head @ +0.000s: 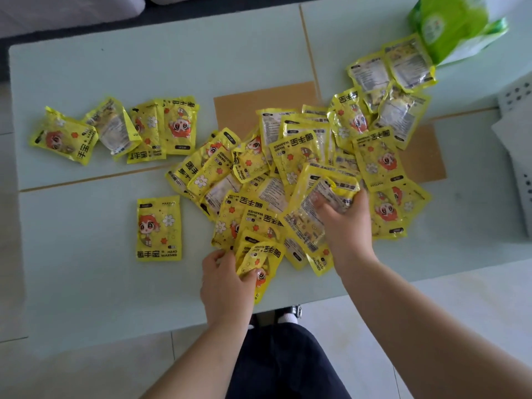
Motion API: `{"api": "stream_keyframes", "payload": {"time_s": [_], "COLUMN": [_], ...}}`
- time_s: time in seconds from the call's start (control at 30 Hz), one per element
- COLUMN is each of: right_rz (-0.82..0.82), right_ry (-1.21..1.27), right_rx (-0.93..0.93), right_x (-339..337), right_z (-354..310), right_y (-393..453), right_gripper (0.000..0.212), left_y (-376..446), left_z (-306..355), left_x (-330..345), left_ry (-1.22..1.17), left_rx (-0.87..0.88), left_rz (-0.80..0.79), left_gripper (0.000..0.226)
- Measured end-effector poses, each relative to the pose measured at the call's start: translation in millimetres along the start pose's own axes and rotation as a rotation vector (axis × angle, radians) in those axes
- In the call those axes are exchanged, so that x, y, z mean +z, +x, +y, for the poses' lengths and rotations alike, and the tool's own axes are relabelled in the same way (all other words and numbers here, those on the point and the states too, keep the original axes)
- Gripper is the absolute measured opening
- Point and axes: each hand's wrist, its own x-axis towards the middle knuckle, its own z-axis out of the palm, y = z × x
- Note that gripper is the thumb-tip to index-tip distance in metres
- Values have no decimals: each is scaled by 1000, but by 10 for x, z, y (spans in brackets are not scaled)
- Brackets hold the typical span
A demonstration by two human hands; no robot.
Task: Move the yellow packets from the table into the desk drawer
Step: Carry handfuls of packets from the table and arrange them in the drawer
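Observation:
Several yellow hand-warmer packets [288, 174] lie heaped across the middle of the pale green table [86, 283]. My left hand [224, 283] grips one crumpled yellow packet [260, 263] at the near edge of the heap. Further right, my right hand [345, 223] holds a few packets [322, 194] on top of the heap, fingers curled round them. A single packet [159, 228] lies flat apart at the left. A small row of packets [121, 131] lies at the far left, and more packets [394, 82] at the far right. No drawer is in view.
A green and white bag [457, 27] stands at the far right corner. A brown cardboard patch [264, 108] shows under the heap. A white perforated basket [518, 156] sits off the table's right side. My legs and the tiled floor lie below the table's near edge.

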Motion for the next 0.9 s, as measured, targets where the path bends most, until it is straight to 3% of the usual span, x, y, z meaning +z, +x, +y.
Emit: {"api": "stream_keyframes", "payload": {"time_s": [0.13, 0.27, 0.43, 0.57, 0.67, 0.7, 0.8, 0.83, 0.9], "right_rz": [-18, -46, 30, 18, 92, 122, 225, 261, 349], "right_ry": [78, 126, 199, 402, 444, 467, 538, 563, 642], "right_rx": [-10, -34, 0, 85, 75, 67, 53, 52, 65], "right_x": [-81, -212, -436, -693, -862, -926, -1141, -1205, -1371], "right_z": [107, 150, 143, 220, 365, 430, 619, 684, 852], "right_y": [-28, -78, -184, -335, -485, -559, -844, -936, -1194], "right_gripper": [80, 72, 92, 69, 47, 39, 28, 27, 28], "left_y": [-26, -6, 106, 106, 26, -26, -288, -360, -594], "left_z": [28, 75, 322, 613, 798, 857, 1045, 1071, 1160], "left_x": [12, -115, -338, -446, -465, -459, -436, -419, -347], "left_ry": [88, -148, -231, -250, -291, -298, -360, -372, -390], "left_rx": [26, 82, 107, 138, 154, 168, 219, 237, 242], "left_rz": [-17, -34, -108, -229, -349, -383, -481, -524, -621], "left_gripper": [30, 29, 44, 56, 97, 97, 41, 39, 64]}}
